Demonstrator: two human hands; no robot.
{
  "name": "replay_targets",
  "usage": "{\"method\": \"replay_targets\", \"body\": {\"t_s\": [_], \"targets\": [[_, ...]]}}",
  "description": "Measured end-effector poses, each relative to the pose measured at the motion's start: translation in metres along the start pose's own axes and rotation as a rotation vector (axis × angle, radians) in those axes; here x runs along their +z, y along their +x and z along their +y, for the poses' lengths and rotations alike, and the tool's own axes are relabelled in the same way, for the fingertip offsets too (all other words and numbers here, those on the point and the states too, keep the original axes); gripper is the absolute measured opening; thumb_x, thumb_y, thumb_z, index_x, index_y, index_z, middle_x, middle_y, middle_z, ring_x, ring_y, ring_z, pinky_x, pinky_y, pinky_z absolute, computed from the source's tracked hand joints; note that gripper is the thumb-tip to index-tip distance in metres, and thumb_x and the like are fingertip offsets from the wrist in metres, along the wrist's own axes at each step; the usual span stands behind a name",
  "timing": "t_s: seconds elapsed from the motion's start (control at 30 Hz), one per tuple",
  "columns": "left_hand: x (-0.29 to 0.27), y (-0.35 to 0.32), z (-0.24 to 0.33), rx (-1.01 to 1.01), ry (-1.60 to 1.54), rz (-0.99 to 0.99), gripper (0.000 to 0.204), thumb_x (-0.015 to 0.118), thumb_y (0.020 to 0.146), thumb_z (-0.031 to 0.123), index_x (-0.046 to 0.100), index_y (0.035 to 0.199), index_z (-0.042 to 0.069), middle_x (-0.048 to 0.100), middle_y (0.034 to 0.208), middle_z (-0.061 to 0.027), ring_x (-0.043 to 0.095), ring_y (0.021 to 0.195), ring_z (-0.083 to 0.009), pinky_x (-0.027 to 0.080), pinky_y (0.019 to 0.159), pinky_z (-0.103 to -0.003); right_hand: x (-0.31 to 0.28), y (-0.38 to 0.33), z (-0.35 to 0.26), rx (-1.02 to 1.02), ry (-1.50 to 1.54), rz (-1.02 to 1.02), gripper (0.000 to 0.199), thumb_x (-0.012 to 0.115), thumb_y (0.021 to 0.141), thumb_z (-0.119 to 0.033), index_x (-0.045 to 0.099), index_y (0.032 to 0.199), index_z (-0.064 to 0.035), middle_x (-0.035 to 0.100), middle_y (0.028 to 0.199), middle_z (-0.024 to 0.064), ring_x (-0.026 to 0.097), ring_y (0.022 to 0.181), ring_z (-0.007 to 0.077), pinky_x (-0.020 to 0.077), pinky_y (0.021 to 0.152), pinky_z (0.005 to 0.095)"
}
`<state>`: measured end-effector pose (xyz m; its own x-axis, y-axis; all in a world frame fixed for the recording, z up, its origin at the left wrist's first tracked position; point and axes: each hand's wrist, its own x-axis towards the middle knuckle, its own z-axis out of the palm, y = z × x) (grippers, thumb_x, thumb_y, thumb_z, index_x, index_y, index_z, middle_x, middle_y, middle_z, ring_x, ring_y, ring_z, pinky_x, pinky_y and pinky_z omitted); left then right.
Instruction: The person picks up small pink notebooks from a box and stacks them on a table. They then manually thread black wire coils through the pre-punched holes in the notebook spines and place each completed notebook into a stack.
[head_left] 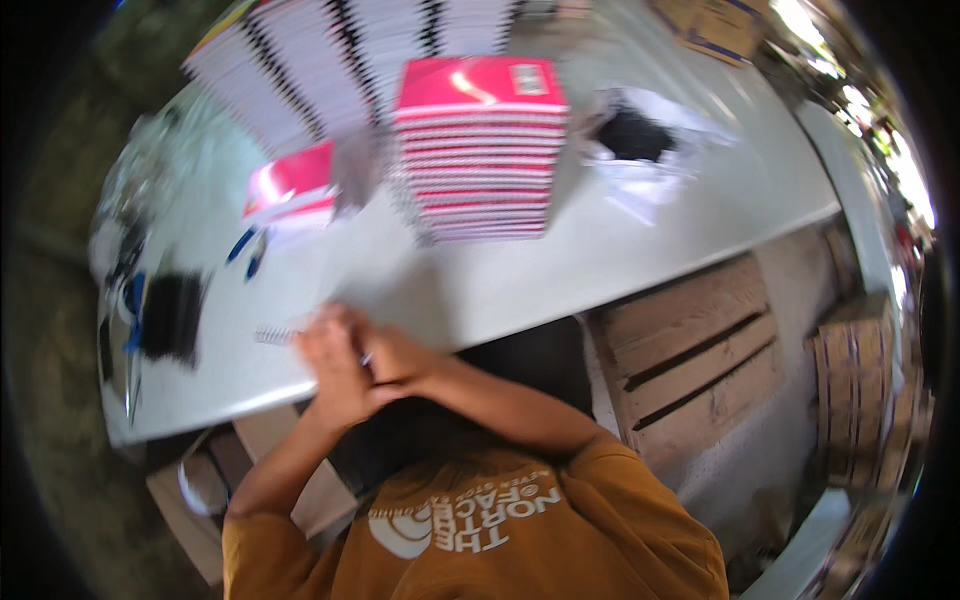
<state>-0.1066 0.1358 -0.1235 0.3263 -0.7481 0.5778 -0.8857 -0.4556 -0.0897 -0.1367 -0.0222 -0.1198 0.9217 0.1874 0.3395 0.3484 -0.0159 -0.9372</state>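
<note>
Close together at the near edge of the white table [540, 290], my two hands meet, smeared by motion. My left hand [338, 372] is stretched forward over the edge, its fingertips too blurred to read. Against it, my right hand [398, 358] is curled closed, with a small pale bit showing between the hands; what it is I cannot make out. A thin spiral binding coil [272, 335] pokes out to the left of my left fingers; whether it is held or lies on the table I cannot tell.
Ahead stands a tall stack of pink spiral notebooks [482, 85], with a smaller pink stack [292, 180] beside it. Behind are larger notebook piles [300, 60]. Blue-handled pliers [255, 255], black coils [173, 318] and blue-handled scissors [134, 310] lie left. A torn white package [650, 175] sits right.
</note>
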Motion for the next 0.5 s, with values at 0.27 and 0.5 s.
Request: {"method": "replay_targets", "body": {"t_s": [0.27,0.5], "targets": [[-0.052,0.075,-0.003,-0.142,-0.257,-0.195,0.034,0.069,0.075,0.016,0.060,0.108,0.010,0.060,0.101,-0.0036,0.053,0.105,-0.0240,0.033,0.090,-0.041,-0.012,0.005,-0.001,-0.024,0.073,0.172,0.077,0.071,0.074,-0.002,0.022,0.133,-0.0070,0.061,0.092,0.0159,0.064,0.084,0.0256,0.0494,0.073,0.0340],[-0.057,0.094,-0.020,-0.174,-0.431,-0.348,0.018,0.069,0.075,0.015,0.064,0.092,0.010,0.062,0.090,-0.0014,0.057,0.088,-0.0217,0.036,0.083,-0.035,-0.006,0.009,0.003,0.067,0.055,0.232,0.058,0.062,0.082,-0.003,0.025,0.126,-0.0044,0.062,0.092,0.0198,0.065,0.085,0.0303,0.0499,0.073,0.0360]]}}
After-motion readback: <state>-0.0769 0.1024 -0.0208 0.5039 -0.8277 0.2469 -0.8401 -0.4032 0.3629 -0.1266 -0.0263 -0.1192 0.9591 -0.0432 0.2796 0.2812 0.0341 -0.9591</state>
